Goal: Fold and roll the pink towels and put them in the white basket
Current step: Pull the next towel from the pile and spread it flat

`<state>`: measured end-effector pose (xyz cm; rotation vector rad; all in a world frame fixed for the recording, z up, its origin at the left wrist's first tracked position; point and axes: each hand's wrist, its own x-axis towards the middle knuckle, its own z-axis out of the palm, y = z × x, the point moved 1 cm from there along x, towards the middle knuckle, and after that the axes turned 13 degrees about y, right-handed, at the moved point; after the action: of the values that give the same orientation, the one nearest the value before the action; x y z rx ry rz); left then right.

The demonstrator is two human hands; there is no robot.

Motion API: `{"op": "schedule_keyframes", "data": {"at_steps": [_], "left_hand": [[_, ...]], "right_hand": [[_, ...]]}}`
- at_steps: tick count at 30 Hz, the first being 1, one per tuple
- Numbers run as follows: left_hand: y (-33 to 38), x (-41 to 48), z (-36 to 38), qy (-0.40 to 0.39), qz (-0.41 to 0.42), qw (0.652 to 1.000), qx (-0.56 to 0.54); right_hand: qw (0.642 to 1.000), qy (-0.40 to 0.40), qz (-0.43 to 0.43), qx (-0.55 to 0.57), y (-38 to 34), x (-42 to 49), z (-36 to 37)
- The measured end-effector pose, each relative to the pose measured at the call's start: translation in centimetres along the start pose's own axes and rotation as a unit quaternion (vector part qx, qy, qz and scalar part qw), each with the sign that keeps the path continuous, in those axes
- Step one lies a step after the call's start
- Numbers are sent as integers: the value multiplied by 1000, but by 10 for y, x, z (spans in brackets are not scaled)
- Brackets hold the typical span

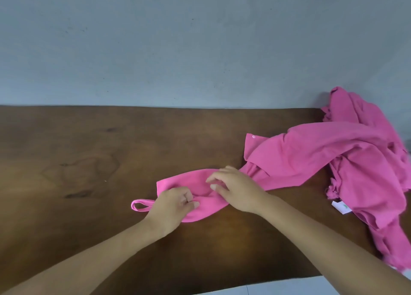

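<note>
Pink towel [278, 159] trails toward upper right; left hand [171, 205] pinches its near end, right hand [233, 188] open, resting on it.

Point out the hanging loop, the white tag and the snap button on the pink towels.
hanging loop [142, 205]: head view, on its pink band left of the left hand.
white tag [341, 207]: head view, on its middle.
snap button [253, 136]: head view, on the pale stud itself.

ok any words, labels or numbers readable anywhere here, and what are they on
No text can be read.
White tag at the edge of the pink towel pile: it bears a small green mark, too small and blurred to read.
Wooden table and grey wall: no writing.
</note>
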<state>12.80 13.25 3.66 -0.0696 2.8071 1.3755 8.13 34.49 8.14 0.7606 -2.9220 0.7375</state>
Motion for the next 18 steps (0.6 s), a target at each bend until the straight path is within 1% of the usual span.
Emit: {"op": "schedule_keyframes", "data": {"at_steps": [3, 5, 7, 11, 15, 18], "left_hand": [[1, -5, -12, 13, 14, 999, -30], [3, -9, -23, 19, 29, 999, -29], [4, -11, -36, 34, 42, 998, -24], [0, -12, -67, 62, 45, 997, -24], [-8, -10, -98, 77, 57, 995, -26], [-10, -5, -120, 84, 72, 993, -30]], "right_hand": [[985, -100, 58, 132, -11, 25, 6], [967, -167, 73, 177, -22, 41, 9], [956, -225, 70, 177, -32, 56, 12], [941, -304, 42, 140, -53, 80, 9], [933, -340, 21, 114, -80, 101, 2], [945, -314, -17, 88, -99, 116, 0]]}}
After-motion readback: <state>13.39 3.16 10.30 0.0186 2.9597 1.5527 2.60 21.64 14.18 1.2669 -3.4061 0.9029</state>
